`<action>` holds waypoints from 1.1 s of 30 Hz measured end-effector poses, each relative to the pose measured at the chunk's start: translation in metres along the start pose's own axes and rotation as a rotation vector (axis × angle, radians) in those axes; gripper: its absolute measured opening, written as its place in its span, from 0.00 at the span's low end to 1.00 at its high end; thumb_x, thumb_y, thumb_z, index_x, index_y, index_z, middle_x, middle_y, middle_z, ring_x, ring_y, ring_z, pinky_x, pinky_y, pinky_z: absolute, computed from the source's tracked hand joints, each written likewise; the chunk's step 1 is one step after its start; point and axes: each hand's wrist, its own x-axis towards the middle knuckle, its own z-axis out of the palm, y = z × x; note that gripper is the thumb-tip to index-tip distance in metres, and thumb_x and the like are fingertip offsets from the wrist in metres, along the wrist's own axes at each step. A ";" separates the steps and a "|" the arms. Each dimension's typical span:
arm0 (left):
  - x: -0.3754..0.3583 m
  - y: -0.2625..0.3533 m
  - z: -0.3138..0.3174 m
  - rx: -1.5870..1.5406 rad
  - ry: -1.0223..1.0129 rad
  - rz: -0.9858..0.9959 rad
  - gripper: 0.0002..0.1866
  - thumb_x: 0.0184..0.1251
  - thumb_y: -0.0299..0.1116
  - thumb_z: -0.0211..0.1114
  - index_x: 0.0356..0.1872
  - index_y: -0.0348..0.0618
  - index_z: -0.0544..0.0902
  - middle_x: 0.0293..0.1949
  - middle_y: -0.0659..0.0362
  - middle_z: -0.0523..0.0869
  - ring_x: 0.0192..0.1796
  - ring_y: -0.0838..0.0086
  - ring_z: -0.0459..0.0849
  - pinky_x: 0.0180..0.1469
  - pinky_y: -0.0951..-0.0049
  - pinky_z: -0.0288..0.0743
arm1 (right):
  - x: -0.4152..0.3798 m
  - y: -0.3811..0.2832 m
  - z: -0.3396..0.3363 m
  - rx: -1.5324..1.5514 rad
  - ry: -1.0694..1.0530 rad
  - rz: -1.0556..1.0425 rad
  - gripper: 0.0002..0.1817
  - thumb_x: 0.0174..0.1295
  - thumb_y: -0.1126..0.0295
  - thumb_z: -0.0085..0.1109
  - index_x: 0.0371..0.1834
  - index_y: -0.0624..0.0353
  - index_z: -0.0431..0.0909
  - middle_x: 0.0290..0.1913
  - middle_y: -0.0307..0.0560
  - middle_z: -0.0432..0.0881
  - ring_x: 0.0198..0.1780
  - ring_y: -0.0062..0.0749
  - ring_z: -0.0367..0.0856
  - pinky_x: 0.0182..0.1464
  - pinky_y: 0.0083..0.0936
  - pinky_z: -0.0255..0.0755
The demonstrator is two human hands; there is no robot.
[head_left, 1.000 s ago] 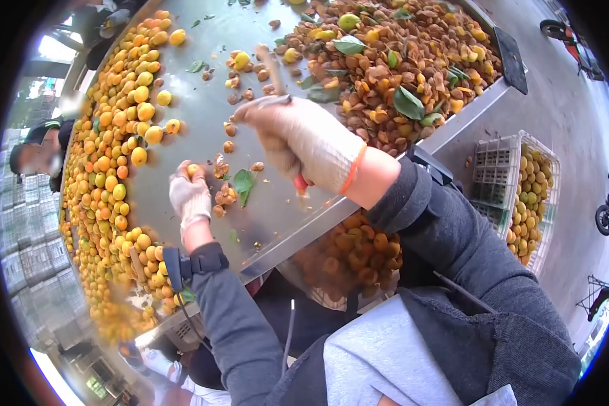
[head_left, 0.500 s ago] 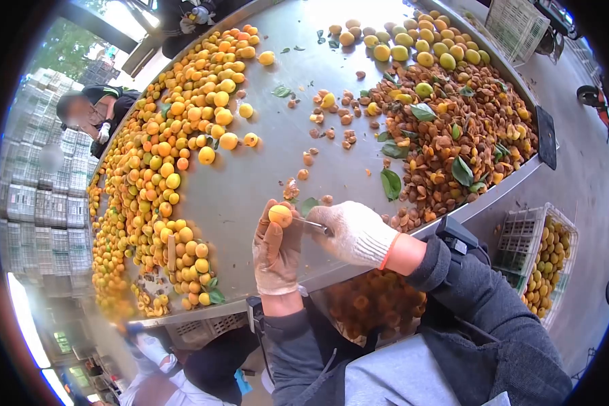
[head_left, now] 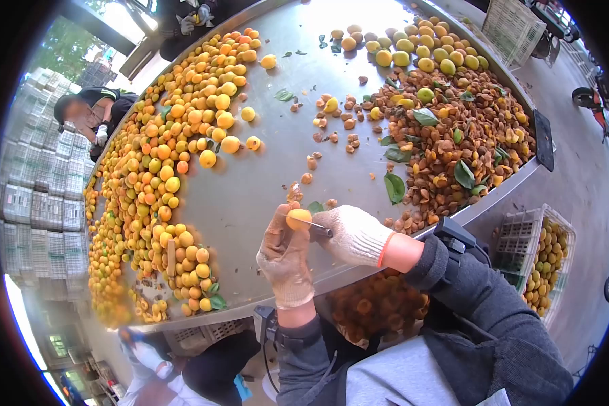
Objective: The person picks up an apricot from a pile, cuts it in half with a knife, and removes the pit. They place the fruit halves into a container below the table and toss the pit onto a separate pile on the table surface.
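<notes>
My left hand (head_left: 285, 260), in a stained work glove, grips a yellow-orange apricot (head_left: 298, 220) at its fingertips. My right hand (head_left: 354, 235), in a white knitted glove, is closed around a small knife (head_left: 320, 228), its thin blade lying across the apricot. Both hands are over the near edge of a metal table (head_left: 243, 203). Just beyond them are a green leaf (head_left: 315, 208) and some brown pits or scraps (head_left: 294, 192).
Whole apricots (head_left: 166, 149) cover the table's left side. At right lies a heap of brown pits and scraps (head_left: 453, 135) with leaves, below greenish-yellow fruit (head_left: 446, 47). A crate of fruit (head_left: 545, 264) stands at right. A person (head_left: 91, 111) works across the left edge.
Both hands stay together. My left hand and the apricot have shifted slightly right and down, and the blade now crosses the fruit's face instead of only meeting its side.
</notes>
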 end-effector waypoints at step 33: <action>-0.003 0.007 0.012 0.054 -0.033 0.057 0.27 0.52 0.16 0.72 0.57 0.31 0.77 0.49 0.48 0.85 0.52 0.66 0.84 0.56 0.71 0.78 | -0.009 -0.011 -0.010 -0.211 0.174 -0.094 0.16 0.54 0.74 0.53 0.46 0.52 0.80 0.28 0.54 0.82 0.32 0.55 0.81 0.35 0.44 0.74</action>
